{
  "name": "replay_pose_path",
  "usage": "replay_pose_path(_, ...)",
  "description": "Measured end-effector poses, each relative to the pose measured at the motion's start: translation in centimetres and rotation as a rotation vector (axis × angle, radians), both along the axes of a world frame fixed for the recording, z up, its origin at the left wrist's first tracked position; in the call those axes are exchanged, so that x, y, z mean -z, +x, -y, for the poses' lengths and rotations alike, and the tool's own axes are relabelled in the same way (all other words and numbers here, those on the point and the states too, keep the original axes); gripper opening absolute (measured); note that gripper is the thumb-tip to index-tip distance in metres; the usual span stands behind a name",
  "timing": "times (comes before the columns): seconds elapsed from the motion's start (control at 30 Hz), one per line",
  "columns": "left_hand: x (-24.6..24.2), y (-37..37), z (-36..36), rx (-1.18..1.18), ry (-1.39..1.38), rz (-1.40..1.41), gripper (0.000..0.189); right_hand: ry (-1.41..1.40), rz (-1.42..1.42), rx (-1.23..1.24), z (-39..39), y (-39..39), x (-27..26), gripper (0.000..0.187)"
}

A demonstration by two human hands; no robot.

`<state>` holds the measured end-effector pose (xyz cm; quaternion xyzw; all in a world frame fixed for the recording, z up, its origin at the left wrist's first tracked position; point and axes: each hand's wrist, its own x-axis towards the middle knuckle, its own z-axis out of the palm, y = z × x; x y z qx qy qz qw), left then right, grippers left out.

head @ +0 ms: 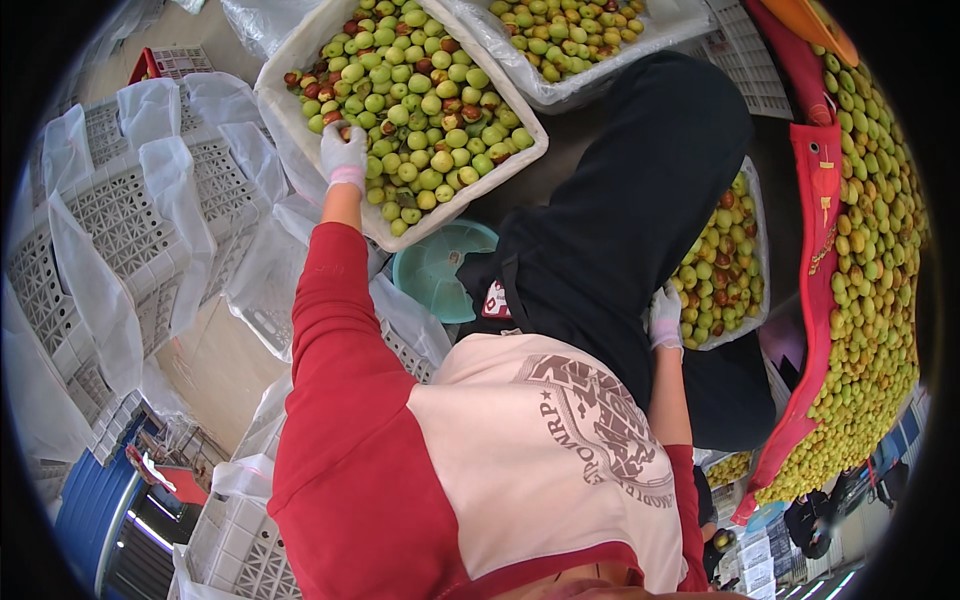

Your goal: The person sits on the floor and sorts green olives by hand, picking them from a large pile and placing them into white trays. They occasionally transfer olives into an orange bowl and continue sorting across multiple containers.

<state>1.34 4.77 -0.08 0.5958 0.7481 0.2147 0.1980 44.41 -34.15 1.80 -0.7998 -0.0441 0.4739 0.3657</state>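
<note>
My left hand [345,151], in a white glove with a pink cuff, is at the near left edge of a white-lined crate [511,161] full of green and reddish-brown jujubes [420,101]. Its fingers are closed around a reddish jujube [346,134]. Gloved alike, my right hand [665,309] lies low beside my dark-trousered thigh, against the left side of a smaller lined crate of jujubes [721,277]. Its fingertips are partly hidden, and whether it holds anything cannot be told.
Another lined crate of jujubes [566,34] stands at the top. A teal plastic basin [435,262] sits below the large crate. Stacked white plastic crates [120,225] with liners fill the left. At right, a red cloth edge [817,225] borders a long heap of jujubes [874,300]. People are at lower right.
</note>
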Motion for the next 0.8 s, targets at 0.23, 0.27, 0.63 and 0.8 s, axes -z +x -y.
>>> replay_pose_path(0.23,-0.7,4.5,2.1,0.626,0.173,-0.494,0.025,-0.095,0.007,-0.002,0.2,0.1,-0.7,0.029)
replay_pose_path(0.27,-0.7,5.3,2.7,0.716,-0.012,-0.423,0.024,-0.139,0.002,-0.003,0.2,0.1,-1.0,0.029)
replay_pose_path(0.63,-1.2,12.2,2.4,0.586,-0.914,-0.35,0.053,-0.033,-0.148,0.18,-1.2,-0.6,-1.7,0.036)
replay_pose_path(0.8,-2.4,12.4,3.7,0.63,-0.929,-0.352,0.058,-0.057,-0.148,0.126,0.1,0.0,-0.5,0.036)
